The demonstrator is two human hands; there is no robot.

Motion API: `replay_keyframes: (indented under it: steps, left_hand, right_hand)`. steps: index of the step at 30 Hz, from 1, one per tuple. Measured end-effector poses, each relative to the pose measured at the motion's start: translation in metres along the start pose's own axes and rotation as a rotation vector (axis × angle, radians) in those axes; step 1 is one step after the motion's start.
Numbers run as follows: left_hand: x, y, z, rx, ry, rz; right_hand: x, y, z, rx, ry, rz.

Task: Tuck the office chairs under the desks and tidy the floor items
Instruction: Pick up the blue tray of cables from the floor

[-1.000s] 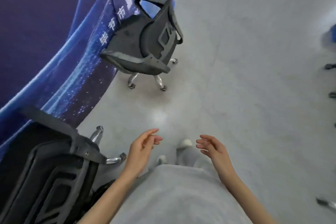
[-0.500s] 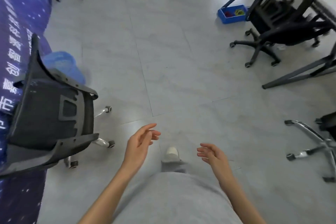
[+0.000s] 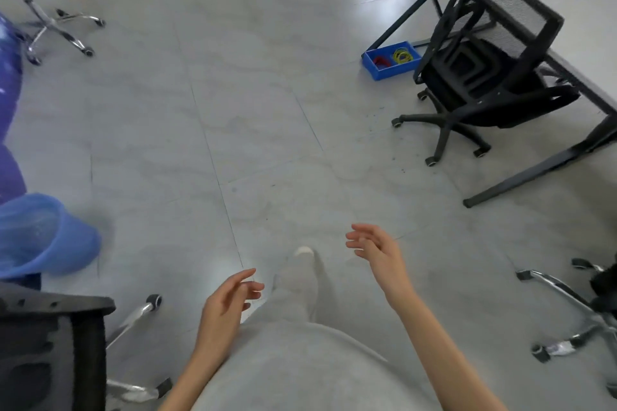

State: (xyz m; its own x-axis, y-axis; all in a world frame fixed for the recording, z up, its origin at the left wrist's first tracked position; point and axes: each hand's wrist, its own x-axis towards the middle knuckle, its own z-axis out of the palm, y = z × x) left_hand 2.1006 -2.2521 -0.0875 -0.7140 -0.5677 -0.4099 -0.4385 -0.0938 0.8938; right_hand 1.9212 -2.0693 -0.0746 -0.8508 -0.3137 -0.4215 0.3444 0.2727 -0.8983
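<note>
Both hands empty; black mesh chair at 1 o'clock, partly under the desk

Nearest, the left hand (image 3: 227, 302) and the right hand (image 3: 375, 248) are held out at waist height, fingers loosely spread, nothing grasped in either. At 8 o'clock, just beside the left hand's side, part of a black chair (image 3: 50, 344) with a chrome base is seen. At 4 o'clock, only the chrome base (image 3: 574, 314) of another chair is in view. Farther off, at 1 o'clock, the black mesh chair (image 3: 494, 53) stands with its seat partly beneath the desk (image 3: 581, 43), backrest edge-on to the walker. Just beyond it, at 12 to 1 o'clock, a blue bin (image 3: 384, 68) of rubber bands lies on the floor by the desk leg. The right hand is judged nearer to both; the push would be directed toward 2 o'clock.
</note>
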Motion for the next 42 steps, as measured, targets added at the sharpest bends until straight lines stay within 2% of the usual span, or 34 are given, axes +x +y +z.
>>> replay_keyframes:
  steps: [8,13,18,27,32,35,42]
  left_hand:
    - [0.223,0.171,0.069,0.086,-0.225,0.186]
    - [0.343,0.246,0.122,0.125,-0.334,0.280]
    - [0.455,0.282,0.168,0.105,-0.289,0.243]
    - [0.593,0.330,0.194,0.067,-0.072,0.018]
    - [0.716,0.375,0.209,0.040,0.024,0.007]
    - [0.801,0.412,0.222,0.054,-0.033,0.021]
    - [0.996,0.535,0.266,0.176,-0.300,0.128]
  right_hand:
    - [0.128,-0.046,-0.028,0.044,0.173,0.126]
    - [0.219,-0.069,-0.046,0.127,0.275,0.183]
    - [0.363,-0.115,-0.067,0.091,0.250,0.184]
    - [0.641,-0.308,-0.089,-0.128,0.038,-0.067]
    - [0.767,-0.362,-0.079,-0.139,0.031,-0.077]
    - [0.833,-0.377,-0.072,-0.111,0.075,-0.019]
    - [0.925,-0.405,-0.064,-0.014,0.209,0.181]
